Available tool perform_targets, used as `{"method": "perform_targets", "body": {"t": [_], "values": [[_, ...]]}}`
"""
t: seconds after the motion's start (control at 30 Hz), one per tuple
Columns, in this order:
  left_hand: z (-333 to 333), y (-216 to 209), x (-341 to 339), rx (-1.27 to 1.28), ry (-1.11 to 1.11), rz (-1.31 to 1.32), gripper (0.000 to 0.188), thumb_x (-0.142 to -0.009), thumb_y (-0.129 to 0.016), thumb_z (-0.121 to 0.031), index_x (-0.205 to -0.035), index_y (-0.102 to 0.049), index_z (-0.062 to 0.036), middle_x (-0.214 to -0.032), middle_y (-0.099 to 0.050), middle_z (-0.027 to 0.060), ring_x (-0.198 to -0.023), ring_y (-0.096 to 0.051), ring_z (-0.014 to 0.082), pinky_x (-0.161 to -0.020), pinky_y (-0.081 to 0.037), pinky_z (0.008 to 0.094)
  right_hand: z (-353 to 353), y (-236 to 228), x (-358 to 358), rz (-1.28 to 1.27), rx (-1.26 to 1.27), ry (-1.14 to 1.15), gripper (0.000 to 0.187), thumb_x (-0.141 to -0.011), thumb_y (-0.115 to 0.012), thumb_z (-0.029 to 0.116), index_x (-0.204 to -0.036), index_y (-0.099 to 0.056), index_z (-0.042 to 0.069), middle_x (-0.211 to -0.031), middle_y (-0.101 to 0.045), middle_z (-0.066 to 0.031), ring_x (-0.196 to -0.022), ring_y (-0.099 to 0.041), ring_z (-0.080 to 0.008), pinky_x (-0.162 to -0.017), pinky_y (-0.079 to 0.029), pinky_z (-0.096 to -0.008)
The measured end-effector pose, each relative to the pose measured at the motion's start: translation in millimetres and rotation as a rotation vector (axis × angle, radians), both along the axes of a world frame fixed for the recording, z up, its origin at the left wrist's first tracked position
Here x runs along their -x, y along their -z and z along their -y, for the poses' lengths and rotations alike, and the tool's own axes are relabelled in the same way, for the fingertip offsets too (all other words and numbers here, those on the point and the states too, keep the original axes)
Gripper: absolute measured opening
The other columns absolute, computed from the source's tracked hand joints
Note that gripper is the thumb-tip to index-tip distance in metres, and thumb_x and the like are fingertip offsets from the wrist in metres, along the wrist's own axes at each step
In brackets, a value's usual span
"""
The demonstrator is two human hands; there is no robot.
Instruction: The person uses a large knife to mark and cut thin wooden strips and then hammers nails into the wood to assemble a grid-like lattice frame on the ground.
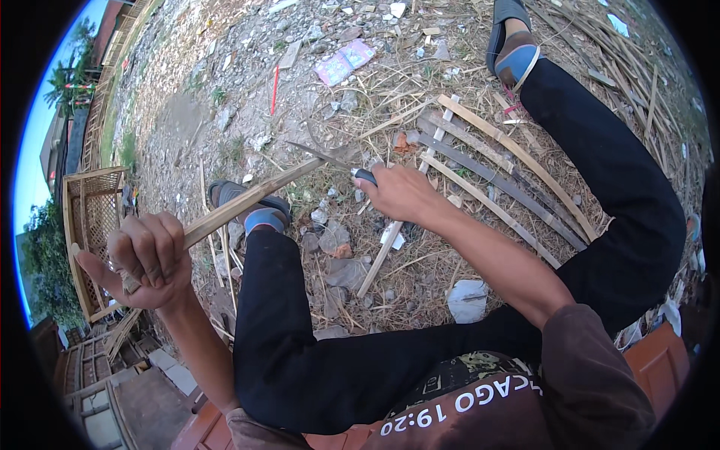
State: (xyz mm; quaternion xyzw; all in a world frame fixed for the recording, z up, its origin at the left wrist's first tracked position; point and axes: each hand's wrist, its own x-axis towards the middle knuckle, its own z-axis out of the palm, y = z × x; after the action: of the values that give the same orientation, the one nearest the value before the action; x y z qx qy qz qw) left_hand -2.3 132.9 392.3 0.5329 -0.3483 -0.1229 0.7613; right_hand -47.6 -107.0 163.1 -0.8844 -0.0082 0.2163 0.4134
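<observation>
My left hand [150, 259] is wrapped round one end of a split bamboo strip [262, 191], raised at the left. The strip slants up and away over my left foot. My right hand [405, 193] grips a knife [365, 176] by its dark handle. Its narrow blade points left and crosses the strip's far end, seemingly touching it. A thin pale sliver of bamboo [394, 121] stretches off beyond that end; whether it is still joined to the strip I cannot tell.
Several bamboo slats [491, 176] lie between my legs, some over a pale crosspiece [382, 259]. Stones, straw and litter cover the ground, with a pink packet [345, 62] and a red stick [274, 91] farther off. More strips [600, 67] lie far right; a latticed bamboo frame [94, 240] stands left.
</observation>
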Motion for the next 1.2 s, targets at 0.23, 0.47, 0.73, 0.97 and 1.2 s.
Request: {"method": "perform_targets", "body": {"t": [0.23,0.47,0.73,0.97,1.2], "values": [[2.1,-3.6,-5.9,-0.011,0.004,0.030,0.068,-0.104,-0.031,-0.058,-0.047,-0.028,-0.0209,-0.035,-0.031,-0.0065,-0.026,-0.022,0.0027,-0.034,-0.014,0.0181,4.6,3.6,-5.2,-0.078,0.012,0.012,0.052,-0.101,-0.043,0.046,-0.100,-0.067,-0.001,-0.095,-0.070,-0.0234,-0.090,-0.068,-0.0405,-0.081,-0.052,-0.0526],[-3.4,-6.4,-12.6,-0.009,0.009,0.046,0.067,-0.104,-0.030,-0.057,-0.047,-0.029,-0.0206,-0.035,-0.031,-0.0065,-0.027,-0.022,0.0027,-0.034,-0.015,0.0179,11.9,9.2,-8.0,-0.003,0.015,0.030,0.055,-0.101,-0.043,0.048,-0.089,-0.066,-0.001,-0.087,-0.069,-0.0232,-0.085,-0.068,-0.0413,-0.077,-0.052,-0.0514],[0.0,-5.6,-9.4,-0.018,0.041,0.048,0.067,-0.104,-0.030,-0.056,-0.047,-0.027,-0.0209,-0.035,-0.031,-0.0061,-0.026,-0.023,0.0033,-0.034,-0.016,0.0170,13.7,44.4,-8.7,-0.108,-0.080,0.057,0.056,-0.099,-0.044,0.053,-0.100,-0.061,-0.001,-0.083,-0.066,-0.0212,-0.082,-0.066,-0.0388,-0.077,-0.048,-0.0487],[-1.0,-3.7,-6.2,-0.005,0.035,0.028,0.067,-0.107,-0.027,-0.048,-0.045,-0.027,-0.0216,-0.034,-0.029,-0.0065,-0.027,-0.021,0.0034,-0.035,-0.016,0.0183,-4.8,-50.7,6.9,0.055,-0.479,-0.097,0.047,-0.099,-0.049,0.047,-0.108,-0.055,0.002,-0.095,-0.067,-0.0239,-0.090,-0.065,-0.0433,-0.080,-0.048,-0.0530],[8.0,-1.2,4.1,0.009,-0.067,0.081,0.067,-0.107,-0.028,-0.048,-0.046,-0.026,-0.0211,-0.035,-0.027,-0.0069,-0.028,-0.019,0.0045,-0.037,-0.013,0.0203,-25.4,-111.7,42.3,0.277,-0.582,-0.084,0.035,-0.100,-0.052,0.036,-0.106,-0.055,0.002,-0.073,-0.063,-0.0267,-0.075,-0.064,-0.0475,-0.069,-0.048,-0.0573]]}}
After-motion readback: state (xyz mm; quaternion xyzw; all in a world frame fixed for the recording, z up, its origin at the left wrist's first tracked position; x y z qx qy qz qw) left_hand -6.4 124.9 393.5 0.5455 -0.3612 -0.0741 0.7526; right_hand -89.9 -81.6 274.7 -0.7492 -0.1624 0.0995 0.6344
